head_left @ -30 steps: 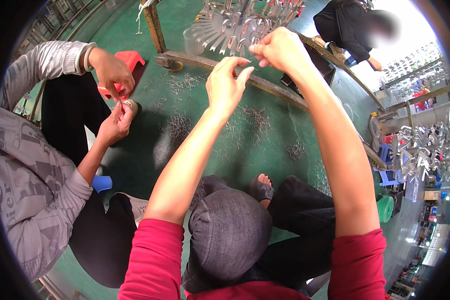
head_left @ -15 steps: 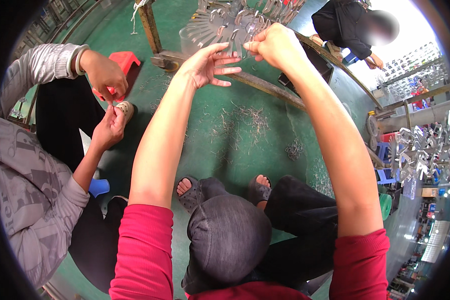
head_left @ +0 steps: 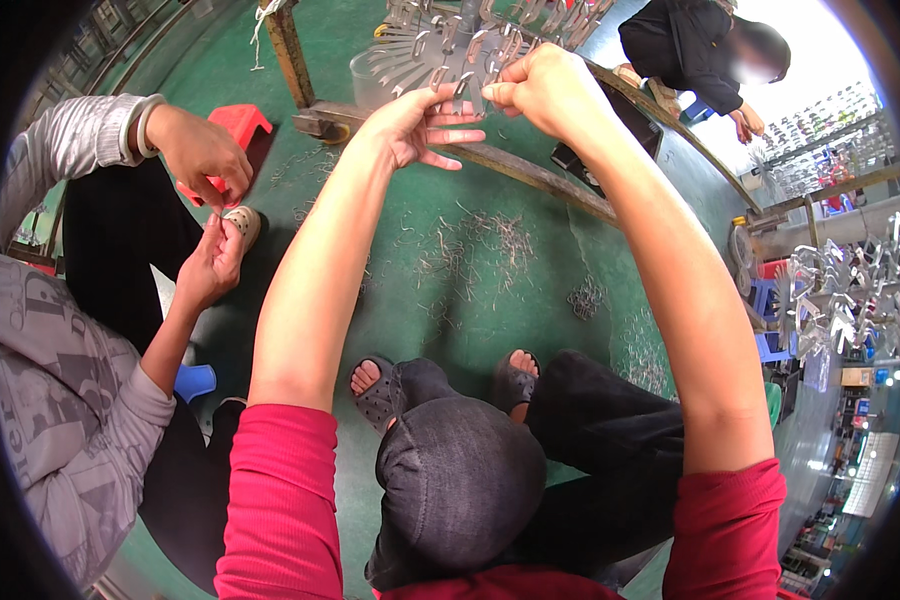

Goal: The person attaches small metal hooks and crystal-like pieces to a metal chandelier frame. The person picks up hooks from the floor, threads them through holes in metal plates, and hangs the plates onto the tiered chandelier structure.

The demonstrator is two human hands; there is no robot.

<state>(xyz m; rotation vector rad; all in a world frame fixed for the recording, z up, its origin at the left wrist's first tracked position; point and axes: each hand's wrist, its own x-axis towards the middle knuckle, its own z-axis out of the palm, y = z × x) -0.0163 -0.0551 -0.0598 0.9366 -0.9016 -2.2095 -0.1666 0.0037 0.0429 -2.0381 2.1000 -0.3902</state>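
Observation:
At the top centre hangs a rack [head_left: 410, 68] of thin fanned metal strips carrying several curved, shiny metal pieces [head_left: 460, 90]. My right hand [head_left: 550, 92] is closed in a pinch on one of these curved metal pieces at the rack's near side. Just left of it, my left hand [head_left: 405, 128] has its fingers spread, with thumb and forefinger beside the hanging pieces; a firm grip does not show. Both my arms stretch forward, and the fingertips partly hide behind the metal.
A wooden bar [head_left: 540, 178] crosses below the rack, joined to a post [head_left: 292, 55]. Thin wire scraps [head_left: 480, 245] litter the green floor. At my left a person in grey [head_left: 65, 330] sits beside a red stool [head_left: 240, 122]. Another person [head_left: 670, 45] bends at the far right.
The curved metal pieces on the rack have shifted slightly. My left thumb and forefinger have drawn a little closer around the hanging pieces; my right hand keeps its pinch.

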